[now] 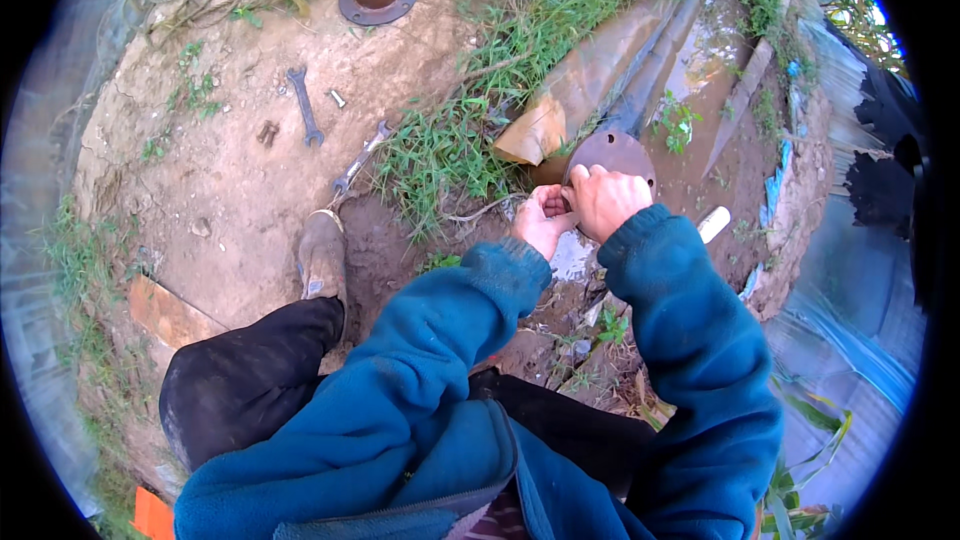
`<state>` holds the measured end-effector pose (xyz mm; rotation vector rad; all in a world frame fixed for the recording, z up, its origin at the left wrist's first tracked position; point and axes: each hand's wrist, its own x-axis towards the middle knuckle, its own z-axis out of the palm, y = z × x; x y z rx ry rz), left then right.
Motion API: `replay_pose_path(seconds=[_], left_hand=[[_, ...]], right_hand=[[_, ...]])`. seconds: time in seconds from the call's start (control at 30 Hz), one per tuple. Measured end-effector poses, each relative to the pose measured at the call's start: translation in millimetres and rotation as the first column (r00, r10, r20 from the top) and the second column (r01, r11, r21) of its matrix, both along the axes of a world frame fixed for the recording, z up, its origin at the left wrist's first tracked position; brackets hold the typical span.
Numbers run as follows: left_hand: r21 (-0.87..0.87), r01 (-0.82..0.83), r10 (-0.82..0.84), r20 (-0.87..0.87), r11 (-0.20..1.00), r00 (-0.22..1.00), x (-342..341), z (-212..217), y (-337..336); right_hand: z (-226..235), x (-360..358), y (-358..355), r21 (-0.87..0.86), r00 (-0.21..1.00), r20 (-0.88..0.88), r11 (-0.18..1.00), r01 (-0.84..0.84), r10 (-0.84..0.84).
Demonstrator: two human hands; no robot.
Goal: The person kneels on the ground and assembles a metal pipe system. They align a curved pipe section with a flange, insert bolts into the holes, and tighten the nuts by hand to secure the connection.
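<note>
muddy ground, hands at flange

Bare, cracked brown earth carries everything, with patches of green grass just left of the fingers. Farther left of them lie a dark steel open-ended spanner, a paler steel spanner nearer the fingers, a short silver bolt and a small rusty brown fitting. Beyond the fingers, long grey metal pipes stretch away. A short white tube piece lies just right of them.
</note>
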<state>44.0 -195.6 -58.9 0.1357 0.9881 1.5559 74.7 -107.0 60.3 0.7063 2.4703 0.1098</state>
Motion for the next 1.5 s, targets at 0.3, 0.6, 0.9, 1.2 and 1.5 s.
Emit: replay_pose_path(seconds=[0.3, 0.6, 0.9, 1.2, 1.5], left_hand=[[-0.004, 0.006, -0.006, -0.053, 1.0, 0.999, 7.9, -2.5, 1.0], [-0.01, -0.102, 0.103, 0.07, 0.995, 0.992, 8.5, -3.2, 0.8], [-0.058, -0.145, 0.156, 0.294, 0.988, 0.943, 10.4, -2.0, 2.9], [0.005, -0.109, 0.108, 0.125, 0.994, 0.986, 14.1, -0.7, 3.6], [-0.059, -0.138, 0.144, 0.104, 0.989, 0.984, 18.9, -2.7, 7.2]], right_hand=[[-4.2, 7.7, 7.8, -0.063, 0.996, 0.056, 0.996, -0.062, 0.066], [-0.5, 2.3, 4.6, -0.008, 0.968, -0.034, 0.968, -0.251, 0.25], [-2.8, -0.6, 1.0, -0.084, 0.973, 0.111, 0.974, 0.21, -0.2], [-7.9, 4.2, 0.2, -0.048, 0.992, 0.044, 0.992, 0.12, -0.118], [-7.4, 0.8, -2.6, 0.013, 0.996, 0.089, 1.0, -0.015, 0.014]])
